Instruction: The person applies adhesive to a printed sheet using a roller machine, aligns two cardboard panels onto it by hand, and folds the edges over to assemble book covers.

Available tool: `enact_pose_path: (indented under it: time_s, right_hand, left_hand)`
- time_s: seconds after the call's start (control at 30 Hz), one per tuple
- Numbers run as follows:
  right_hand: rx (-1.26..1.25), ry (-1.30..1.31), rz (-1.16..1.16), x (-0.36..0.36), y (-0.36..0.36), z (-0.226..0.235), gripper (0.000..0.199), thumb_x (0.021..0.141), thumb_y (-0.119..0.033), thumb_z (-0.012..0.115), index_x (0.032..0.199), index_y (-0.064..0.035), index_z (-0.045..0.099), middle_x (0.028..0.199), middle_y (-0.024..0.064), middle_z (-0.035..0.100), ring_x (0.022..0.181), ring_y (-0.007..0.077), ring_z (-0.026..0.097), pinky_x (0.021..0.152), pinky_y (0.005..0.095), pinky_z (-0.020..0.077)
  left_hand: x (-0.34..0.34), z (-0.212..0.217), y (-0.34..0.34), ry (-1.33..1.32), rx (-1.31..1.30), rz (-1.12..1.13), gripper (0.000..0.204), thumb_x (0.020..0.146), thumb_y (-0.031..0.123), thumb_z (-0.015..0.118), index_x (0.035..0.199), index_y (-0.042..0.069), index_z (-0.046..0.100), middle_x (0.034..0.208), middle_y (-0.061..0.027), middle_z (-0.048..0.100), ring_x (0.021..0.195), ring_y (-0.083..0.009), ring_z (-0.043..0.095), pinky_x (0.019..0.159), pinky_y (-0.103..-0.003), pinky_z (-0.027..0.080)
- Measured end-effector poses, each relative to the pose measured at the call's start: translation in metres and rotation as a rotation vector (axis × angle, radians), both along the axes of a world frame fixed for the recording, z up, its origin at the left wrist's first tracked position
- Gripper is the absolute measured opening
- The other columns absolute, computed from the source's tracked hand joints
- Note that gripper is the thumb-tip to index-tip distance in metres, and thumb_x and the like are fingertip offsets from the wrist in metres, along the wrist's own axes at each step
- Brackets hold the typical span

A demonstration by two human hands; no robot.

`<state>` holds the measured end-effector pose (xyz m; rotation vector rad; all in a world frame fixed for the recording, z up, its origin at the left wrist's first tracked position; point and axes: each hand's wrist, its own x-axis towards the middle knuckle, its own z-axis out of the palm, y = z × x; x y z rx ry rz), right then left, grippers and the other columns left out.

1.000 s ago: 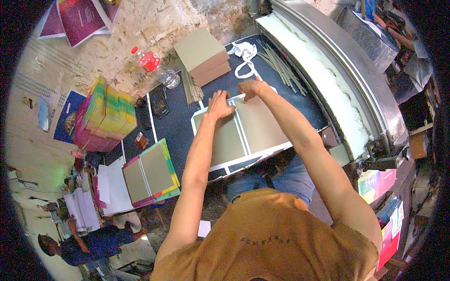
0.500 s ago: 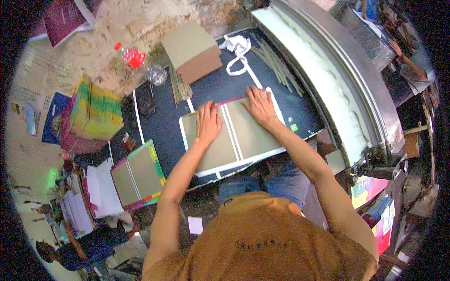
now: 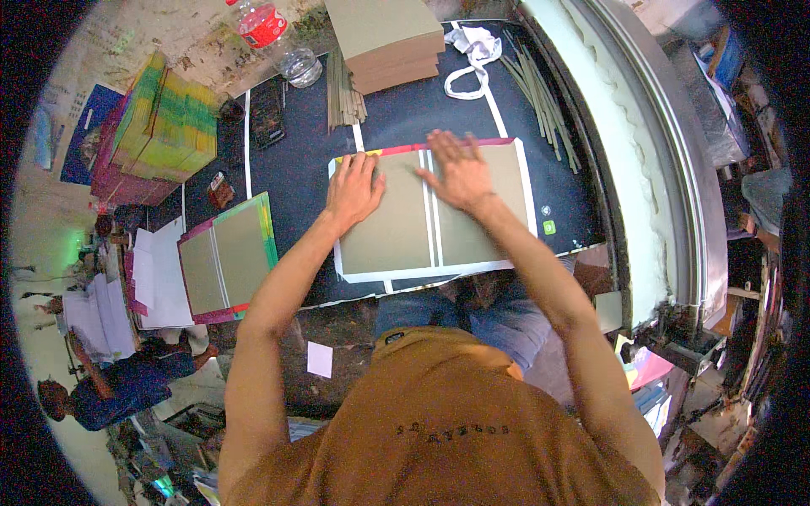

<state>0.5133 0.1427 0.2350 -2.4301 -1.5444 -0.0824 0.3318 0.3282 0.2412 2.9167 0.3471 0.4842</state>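
A book cover lies flat before me, with two grey-brown boards (image 3: 390, 229) and a narrow spine strip (image 3: 433, 221) between them on a white-edged sheet. Along its far edge a folded-over flap (image 3: 396, 152) shows red, yellow and magenta. My left hand (image 3: 354, 190) rests on the left board, its fingertips on the flap near the far left corner. My right hand (image 3: 461, 175) is spread over the right board beside the spine strip, its fingers reaching past the flap and slightly blurred. Neither hand holds anything.
Behind the cover stand a stack of boards (image 3: 392, 63), grey strips (image 3: 344, 97), a bottle (image 3: 274, 38) and a white cloth (image 3: 474, 46). Another cover (image 3: 240, 253) and a yellow-green stack (image 3: 169, 126) are at left. A long machine (image 3: 650, 169) borders the right. A person (image 3: 135, 388) is at far left.
My right hand has moved left along the flap, from the right part of the far edge to beside the spine strip. My left hand stays near the far left corner. The view has shifted.
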Motion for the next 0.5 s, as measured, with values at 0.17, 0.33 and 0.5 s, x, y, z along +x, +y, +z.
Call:
enact_pose_path:
  time_s: [0.17,0.33,0.5]
  right_hand:
    - [-0.124,-0.04,-0.263,0.04,-0.044,0.015,0.076,0.1,-0.059,0.047,0.152,-0.0042,0.045,0.161,0.0115,0.041,0.149,0.0226,0.039,0.124,0.0512,0.0231]
    - [0.131,-0.143,-0.153,0.031,-0.045,0.005,0.081,0.099,-0.059,0.05,0.155,-0.0017,0.04,0.161,0.0149,0.04,0.15,0.0264,0.037,0.124,0.0521,0.0235]
    - [-0.082,-0.134,-0.315,0.037,-0.044,-0.001,0.092,0.098,-0.07,0.038,0.158,0.0004,0.032,0.164,0.016,0.035,0.153,0.0283,0.03,0.126,0.0516,0.0173]
  left_hand:
    - [0.053,0.026,-0.025,0.119,0.026,0.139,0.075,0.098,0.054,0.055,0.147,-0.002,0.045,0.131,-0.0177,0.057,0.121,-0.0386,0.054,0.106,-0.054,0.041]
    - [0.072,-0.019,-0.043,0.069,0.012,-0.094,0.086,0.099,0.063,0.046,0.157,0.0,0.034,0.163,-0.0183,0.033,0.151,-0.0371,0.029,0.123,-0.054,0.023]
    - [0.008,-0.005,-0.014,0.207,0.0,0.093,0.092,0.098,0.066,0.046,0.156,-0.005,0.033,0.164,-0.024,0.03,0.154,-0.0365,0.025,0.125,-0.055,0.018]
